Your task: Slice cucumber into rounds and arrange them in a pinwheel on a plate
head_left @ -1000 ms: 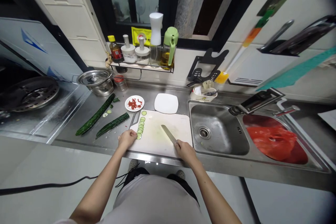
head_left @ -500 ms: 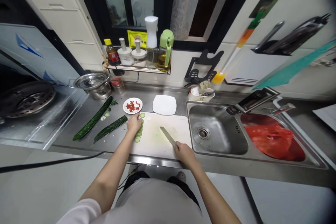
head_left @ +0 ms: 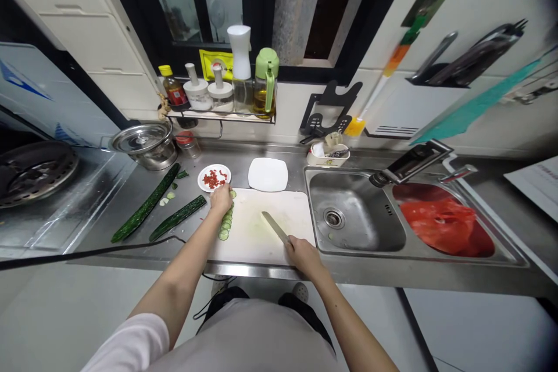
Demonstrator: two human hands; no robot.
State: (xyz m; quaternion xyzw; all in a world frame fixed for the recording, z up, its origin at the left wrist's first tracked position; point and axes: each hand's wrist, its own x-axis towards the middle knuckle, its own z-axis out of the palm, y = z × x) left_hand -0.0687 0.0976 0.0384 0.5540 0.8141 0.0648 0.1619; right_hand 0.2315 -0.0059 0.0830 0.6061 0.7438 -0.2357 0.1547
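My right hand (head_left: 304,253) is closed round the handle of a kitchen knife (head_left: 274,225). Its blade reaches up and left over the white cutting board (head_left: 257,250). At the board's left edge, my left hand (head_left: 221,200) has its fingers bent and drawn together beside a row of cucumber slices (head_left: 226,224). The fingertips meet the far end of the row; whether they pinch a slice is hidden. Left of this hand lies a cut cucumber (head_left: 178,218), with a longer cucumber (head_left: 146,203) beyond it. A small white plate (head_left: 200,179) of chopped red pieces sits just past my left fingers.
A bare white square plate (head_left: 268,174) stands behind the board. To the right is a steel sink (head_left: 357,232), with a red plastic bag (head_left: 438,224) in its second basin. A lidded steel pot (head_left: 152,151) stands back left. A black cable (head_left: 108,251) crosses the counter's front edge.
The view has shifted slightly, so the counter items sit a little further left. My left fingers have come closer to the farthest cucumber slice. The knife stays in my right hand over the board.
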